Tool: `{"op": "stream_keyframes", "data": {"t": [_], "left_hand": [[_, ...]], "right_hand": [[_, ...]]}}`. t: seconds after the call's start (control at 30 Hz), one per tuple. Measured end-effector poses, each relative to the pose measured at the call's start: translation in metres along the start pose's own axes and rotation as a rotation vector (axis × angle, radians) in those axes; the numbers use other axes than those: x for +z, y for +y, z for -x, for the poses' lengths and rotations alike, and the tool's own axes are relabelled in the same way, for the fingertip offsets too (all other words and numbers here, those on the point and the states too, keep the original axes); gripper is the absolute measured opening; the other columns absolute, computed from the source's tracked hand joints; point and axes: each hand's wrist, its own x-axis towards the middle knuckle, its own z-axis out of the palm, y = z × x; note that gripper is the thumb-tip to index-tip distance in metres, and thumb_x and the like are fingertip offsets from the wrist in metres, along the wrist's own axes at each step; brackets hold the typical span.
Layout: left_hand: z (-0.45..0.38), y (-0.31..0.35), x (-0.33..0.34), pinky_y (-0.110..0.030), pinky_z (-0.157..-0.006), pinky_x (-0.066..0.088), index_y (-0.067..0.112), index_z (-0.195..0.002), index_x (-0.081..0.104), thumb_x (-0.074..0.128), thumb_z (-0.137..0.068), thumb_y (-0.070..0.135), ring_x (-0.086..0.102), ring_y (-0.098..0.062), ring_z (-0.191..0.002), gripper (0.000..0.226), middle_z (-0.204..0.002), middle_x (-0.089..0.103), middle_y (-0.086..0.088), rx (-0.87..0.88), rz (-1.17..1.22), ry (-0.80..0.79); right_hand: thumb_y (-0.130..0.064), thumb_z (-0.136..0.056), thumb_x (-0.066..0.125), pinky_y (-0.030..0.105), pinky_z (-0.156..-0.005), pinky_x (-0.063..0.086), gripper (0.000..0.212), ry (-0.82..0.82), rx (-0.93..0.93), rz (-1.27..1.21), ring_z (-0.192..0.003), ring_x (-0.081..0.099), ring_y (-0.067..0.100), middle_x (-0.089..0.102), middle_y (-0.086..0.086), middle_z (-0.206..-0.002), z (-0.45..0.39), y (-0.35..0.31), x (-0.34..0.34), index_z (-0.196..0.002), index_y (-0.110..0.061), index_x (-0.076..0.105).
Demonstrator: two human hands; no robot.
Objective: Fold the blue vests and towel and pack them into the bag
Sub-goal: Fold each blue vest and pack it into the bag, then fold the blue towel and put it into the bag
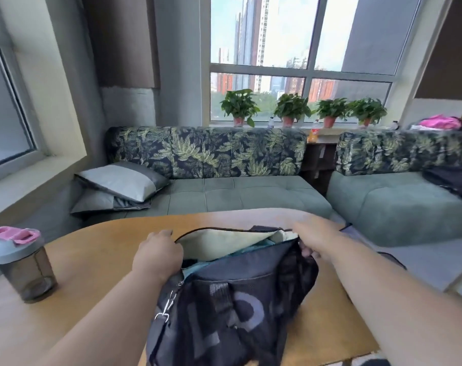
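The dark bag (232, 294) lies on the wooden table (92, 260), mouth gaping, with pale and blue fabric (224, 244) inside. The left hand (158, 256) grips its left rim; the right hand (314, 240) curls around the right rim. A shaker bottle (19, 262) stands well left of the bag.

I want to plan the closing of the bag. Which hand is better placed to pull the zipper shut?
Probably the left hand: it rests at the end of the bag opening, on the zipper edge. The right hand already grips the opposite end and can steady it. The zipper pull itself is not visible.
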Motion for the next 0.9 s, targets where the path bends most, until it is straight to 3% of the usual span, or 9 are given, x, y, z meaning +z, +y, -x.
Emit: {"op": "stream_keyframes", "data": {"t": [0.07, 0.13, 0.2, 0.37, 0.47, 0.53, 0.67, 0.83, 0.9], "left_hand": [[0.001, 0.023, 0.010, -0.047, -0.103, 0.053, 0.026, -0.154, 0.047, 0.052, -0.093, 0.039, 0.061, -0.036, -0.121, 0.062, -0.141, 0.061, -0.008, 0.080, 0.007, -0.007], [0.015, 0.041, 0.018, -0.045, -0.106, 0.050, 0.026, -0.153, 0.048, 0.056, -0.095, 0.043, 0.058, -0.033, -0.127, 0.061, -0.144, 0.059, -0.005, 0.162, 0.038, 0.000], [0.035, 0.051, 0.026, -0.043, -0.112, 0.044, 0.030, -0.149, 0.053, 0.059, -0.096, 0.047, 0.054, -0.028, -0.134, 0.057, -0.146, 0.058, 0.001, 0.255, 0.081, -0.024], [0.080, 0.050, 0.035, -0.028, -0.104, 0.043, 0.047, -0.131, 0.061, 0.049, -0.101, 0.063, 0.058, -0.002, -0.121, 0.036, -0.128, 0.063, 0.027, 0.415, 0.171, -0.257], [0.091, 0.035, 0.041, -0.034, -0.107, 0.041, 0.058, -0.103, 0.062, 0.033, -0.099, 0.074, 0.055, -0.008, -0.120, 0.034, -0.119, 0.063, 0.023, 0.442, 0.010, -0.283], [0.090, 0.021, 0.043, -0.039, -0.107, 0.040, 0.063, -0.101, 0.061, 0.023, -0.090, 0.083, 0.054, -0.018, -0.119, 0.044, -0.109, 0.060, 0.017, 0.415, -0.134, -0.244], [0.090, 0.013, 0.047, -0.035, -0.105, 0.037, 0.053, -0.130, 0.062, 0.037, -0.100, 0.069, 0.045, -0.020, -0.121, 0.042, -0.117, 0.052, 0.015, 0.384, -0.373, -0.198], [0.093, 0.009, 0.055, -0.031, -0.098, 0.036, 0.044, -0.128, 0.064, 0.037, -0.106, 0.054, 0.047, -0.017, -0.117, 0.036, -0.117, 0.050, 0.014, 0.404, -0.447, -0.121], [0.096, 0.006, 0.058, -0.031, -0.094, 0.036, 0.041, -0.119, 0.065, 0.039, -0.106, 0.053, 0.047, -0.016, -0.114, 0.032, -0.112, 0.050, 0.015, 0.417, -0.455, -0.075]], "right_hand": [[-0.031, -0.080, 0.053, 0.023, -0.043, 0.027, 0.023, 0.079, 0.077, -0.207, -0.056, 0.055, 0.027, 0.057, 0.010, -0.053, 0.013, 0.036, -0.006, -0.081, -0.010, 0.063], [-0.028, -0.082, 0.055, 0.023, -0.043, 0.025, 0.017, 0.112, 0.138, -0.315, -0.047, 0.052, 0.024, 0.053, 0.008, -0.053, 0.031, 0.057, -0.006, -0.078, -0.012, 0.060], [-0.024, -0.091, 0.057, 0.024, -0.044, 0.027, 0.019, 0.088, 0.150, -0.409, -0.043, 0.051, 0.020, 0.054, 0.005, -0.053, 0.054, 0.065, -0.001, -0.079, -0.010, 0.063], [-0.024, -0.102, 0.056, 0.027, -0.045, 0.032, 0.024, 0.038, 0.058, -0.545, -0.046, 0.053, 0.020, 0.061, 0.006, -0.057, 0.081, 0.068, 0.021, -0.090, -0.010, 0.071], [-0.023, -0.102, 0.054, 0.028, -0.045, 0.032, 0.025, 0.070, 0.038, -0.609, -0.047, 0.052, 0.020, 0.062, 0.006, -0.058, 0.081, 0.072, 0.025, -0.087, -0.009, 0.070], [-0.022, -0.102, 0.053, 0.028, -0.045, 0.032, 0.025, 0.077, 0.037, -0.649, -0.048, 0.052, 0.020, 0.062, 0.006, -0.059, 0.081, 0.075, 0.027, -0.089, -0.009, 0.070], [-0.024, -0.101, 0.055, 0.027, -0.045, 0.031, 0.025, 0.066, 0.031, -0.678, -0.047, 0.050, 0.018, 0.060, 0.006, -0.062, 0.084, 0.080, 0.032, -0.085, -0.009, 0.066], [-0.027, -0.102, 0.056, 0.023, -0.043, 0.032, 0.028, 0.147, 0.003, -0.709, -0.048, 0.043, 0.017, 0.053, 0.007, -0.064, 0.082, 0.078, 0.026, -0.079, -0.011, 0.056], [-0.030, -0.097, 0.058, 0.025, -0.051, 0.039, 0.025, 0.206, -0.037, -0.673, -0.056, 0.046, 0.019, 0.059, 0.007, -0.070, 0.075, 0.077, 0.022, -0.078, -0.014, 0.057]]}}
